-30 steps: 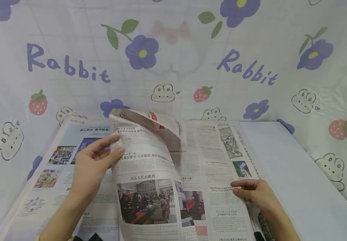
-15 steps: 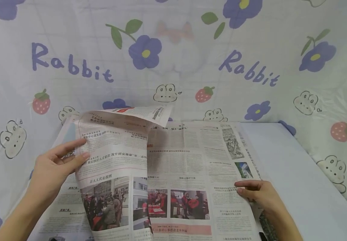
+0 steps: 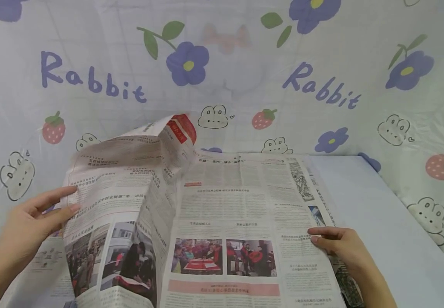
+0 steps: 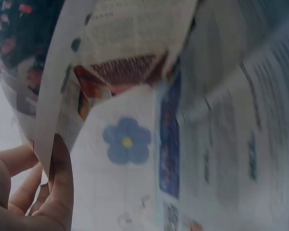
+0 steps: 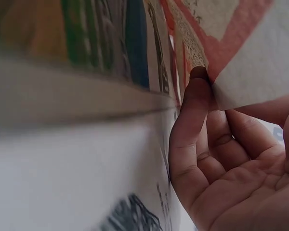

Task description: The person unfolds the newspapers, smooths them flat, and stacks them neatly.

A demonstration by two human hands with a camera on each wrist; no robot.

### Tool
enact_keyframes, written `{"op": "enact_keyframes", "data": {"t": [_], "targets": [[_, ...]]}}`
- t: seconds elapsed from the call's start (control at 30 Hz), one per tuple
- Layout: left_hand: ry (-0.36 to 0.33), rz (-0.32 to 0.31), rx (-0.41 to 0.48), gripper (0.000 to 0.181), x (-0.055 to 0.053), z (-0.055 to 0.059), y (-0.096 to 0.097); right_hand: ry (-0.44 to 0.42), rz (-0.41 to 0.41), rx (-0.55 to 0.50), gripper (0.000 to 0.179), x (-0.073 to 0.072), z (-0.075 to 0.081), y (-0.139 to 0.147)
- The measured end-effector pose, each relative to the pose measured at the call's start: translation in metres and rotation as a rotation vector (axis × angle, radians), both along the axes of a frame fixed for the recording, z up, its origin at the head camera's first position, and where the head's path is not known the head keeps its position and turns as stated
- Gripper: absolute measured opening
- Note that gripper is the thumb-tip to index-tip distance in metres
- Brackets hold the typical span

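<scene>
A broad newspaper lies spread in the head view, its left page lifted and bowed, with the top edge curling over. My left hand pinches the left edge of that page between thumb and index finger. In the left wrist view, the page's corner sits between the fingers. At the other side, my right hand pinches the right edge of the paper. The right wrist view shows thumb and index finger of the right hand on a sheet with red print. More printed sheets lie underneath, partly covered.
The papers rest on a white tabletop, whose bare surface shows on the right. Behind and around it hangs a pale curtain printed with flowers, rabbits and strawberries. Other newspaper layers stick out beyond the right edge.
My left hand has moved left and slightly down, drawing the page with it and spreading the paper wider. More of the inner page shows. My right hand has stayed nearly in place on the right edge.
</scene>
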State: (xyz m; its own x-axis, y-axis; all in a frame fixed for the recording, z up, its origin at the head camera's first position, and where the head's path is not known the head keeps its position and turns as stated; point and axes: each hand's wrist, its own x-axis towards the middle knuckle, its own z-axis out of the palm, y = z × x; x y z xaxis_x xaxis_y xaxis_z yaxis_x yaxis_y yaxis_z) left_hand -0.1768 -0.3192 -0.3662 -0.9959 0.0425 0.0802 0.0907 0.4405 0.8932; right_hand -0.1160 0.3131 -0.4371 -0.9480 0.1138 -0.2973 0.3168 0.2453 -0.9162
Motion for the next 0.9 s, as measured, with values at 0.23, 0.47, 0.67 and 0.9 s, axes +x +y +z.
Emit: {"op": "enact_keyframes", "data": {"t": [0.23,0.47,0.67,0.9], "targets": [[-0.032,-0.030,-0.043,0.055,-0.007,-0.029,-0.044,-0.019,0.080,-0.041,0.038,-0.006,0.000,0.014],[-0.159,-0.030,-0.034,0.061,-0.008,-0.056,-0.073,-0.056,0.249,-0.074,0.037,-0.015,-0.001,0.034],[-0.300,-0.029,-0.042,0.079,-0.008,-0.076,-0.092,-0.090,0.312,-0.049,0.034,-0.023,-0.001,0.045],[-0.351,-0.024,0.040,0.055,-0.009,-0.092,-0.110,-0.109,0.293,-0.029,0.032,-0.027,0.000,0.052]]}}
